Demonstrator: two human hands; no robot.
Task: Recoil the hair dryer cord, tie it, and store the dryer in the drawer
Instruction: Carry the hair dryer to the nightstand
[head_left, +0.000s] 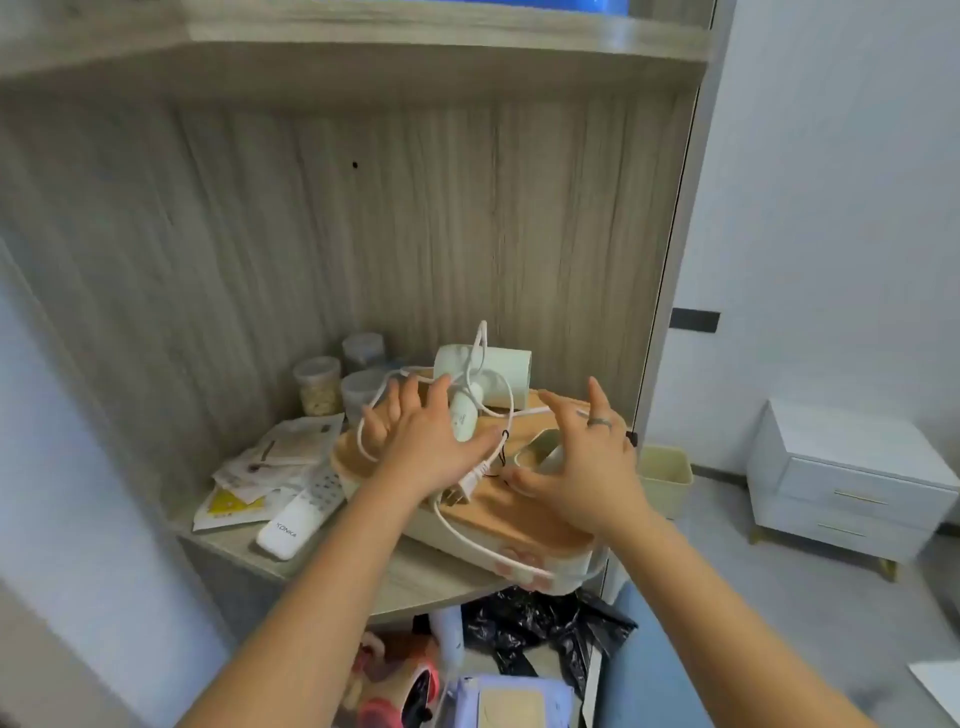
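A white hair dryer (493, 371) lies on a wooden-lidded box (524, 514) on the shelf. Its white cord (470, 540) loops loosely over the dryer and trails across the lid, with the plug (460, 491) near the box's front. My left hand (421, 436) hovers over the dryer's handle with fingers spread, holding nothing. My right hand (584, 457) reaches in beside it, fingers spread, above a small cream tin (537, 449). A ring sits on one finger.
Plastic jars (318, 385) stand at the back of the shelf (405, 577). Papers (270, 467) and a white remote (291, 525) lie left of the box. Black bags (545, 629) sit below. A white nightstand with drawers (852, 483) stands at right.
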